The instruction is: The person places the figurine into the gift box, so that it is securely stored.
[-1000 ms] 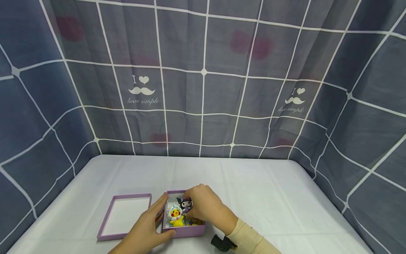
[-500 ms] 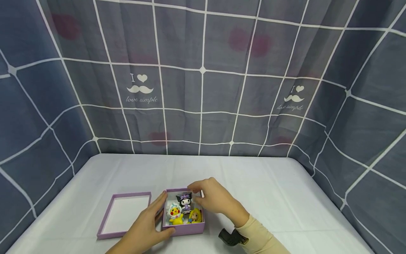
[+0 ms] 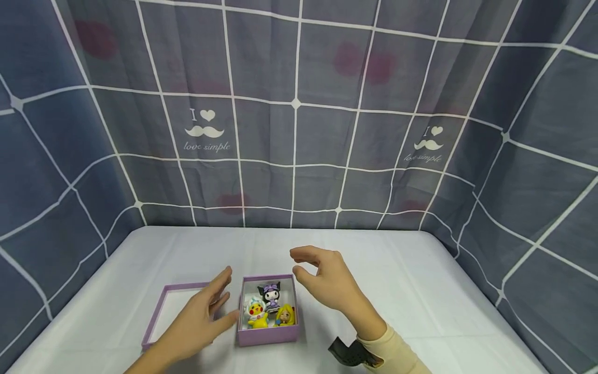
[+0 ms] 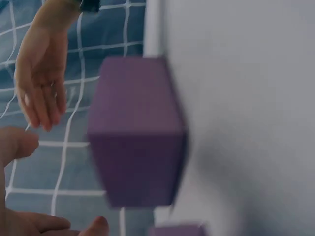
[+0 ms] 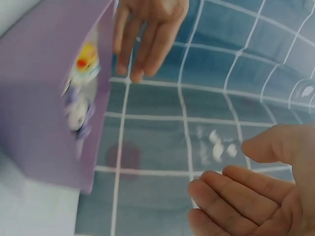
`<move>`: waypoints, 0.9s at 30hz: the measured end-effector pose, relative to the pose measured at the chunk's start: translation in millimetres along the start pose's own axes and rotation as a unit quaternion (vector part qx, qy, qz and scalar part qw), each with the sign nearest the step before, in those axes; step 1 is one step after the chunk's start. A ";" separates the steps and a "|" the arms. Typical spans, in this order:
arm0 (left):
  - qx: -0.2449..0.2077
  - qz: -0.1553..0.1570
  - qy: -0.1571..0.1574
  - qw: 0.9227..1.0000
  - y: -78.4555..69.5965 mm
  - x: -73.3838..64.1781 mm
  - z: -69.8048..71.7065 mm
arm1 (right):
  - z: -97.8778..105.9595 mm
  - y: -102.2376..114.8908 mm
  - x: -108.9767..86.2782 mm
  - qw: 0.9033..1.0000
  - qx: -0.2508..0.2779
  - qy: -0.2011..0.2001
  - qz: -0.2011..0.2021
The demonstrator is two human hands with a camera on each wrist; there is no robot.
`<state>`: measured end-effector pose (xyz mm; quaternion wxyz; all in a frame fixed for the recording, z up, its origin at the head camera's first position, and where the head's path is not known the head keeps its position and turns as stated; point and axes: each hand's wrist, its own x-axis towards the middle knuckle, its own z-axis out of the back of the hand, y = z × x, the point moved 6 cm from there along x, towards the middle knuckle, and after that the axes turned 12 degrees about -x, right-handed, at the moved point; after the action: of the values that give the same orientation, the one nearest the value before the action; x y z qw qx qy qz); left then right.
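Note:
A purple box (image 3: 267,336) stands on the white table with three small figurines in it. A yellow Pikachu figurine in a white hood (image 3: 257,312) is at the front left, a yellow-haired doll figurine (image 3: 285,315) at the front right, and a black-and-purple Kuromi figurine (image 3: 271,297) behind them. My left hand (image 3: 198,317) is just left of the box, fingers extended and holding nothing. Off the box's back right corner, my right hand (image 3: 331,278) hovers with relaxed fingers and nothing in it. Both wrist views show the box's purple outer walls, blurred.
Partly behind my left hand, a shallow purple-rimmed lid (image 3: 156,317) lies inside up on the white table (image 3: 397,291). A dark strap (image 3: 350,354) hangs at my right wrist. Grey checked curtains (image 3: 261,130) enclose the back and both sides.
My right hand has come out of the box and moved up and to the right. My left hand has let go of the box and moved left. The yellow-haired figurine is now uncovered.

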<state>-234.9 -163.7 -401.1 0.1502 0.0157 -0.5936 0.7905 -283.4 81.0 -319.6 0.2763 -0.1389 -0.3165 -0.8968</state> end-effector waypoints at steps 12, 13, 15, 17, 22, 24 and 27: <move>0.095 -0.052 -0.109 0.988 -14.7 -2.1 85.0 | -29.0 54.4 -7.8 0.989 0.124 0.063 0.044; 0.105 -0.045 -0.118 0.986 -11.0 -1.8 91.5 | -34.2 58.3 -9.6 0.989 0.125 0.069 0.047; 0.122 -0.029 -0.132 0.983 -2.3 -2.4 103.5 | -46.0 67.4 -13.2 0.987 0.130 0.080 0.054; 0.140 -0.015 -0.146 0.979 6.9 -4.0 114.3 | -58.7 77.4 -17.6 0.986 0.129 0.093 0.059; 0.196 0.019 -0.155 0.968 27.6 -6.6 131.5 | -91.3 103.6 -27.9 0.983 0.110 0.139 0.054; 0.222 0.035 -0.148 0.963 33.5 -6.4 134.6 | -105.5 111.7 -32.1 0.979 0.113 0.166 0.037; 0.247 0.060 -0.138 0.957 37.5 -5.6 137.1 | -129.3 117.6 -37.0 0.969 0.133 0.206 -0.008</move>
<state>-260.2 -303.6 -396.9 0.0106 0.1256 -0.3944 0.9103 -194.4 -63.3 -376.0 0.3440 0.0897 -0.3703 -0.8582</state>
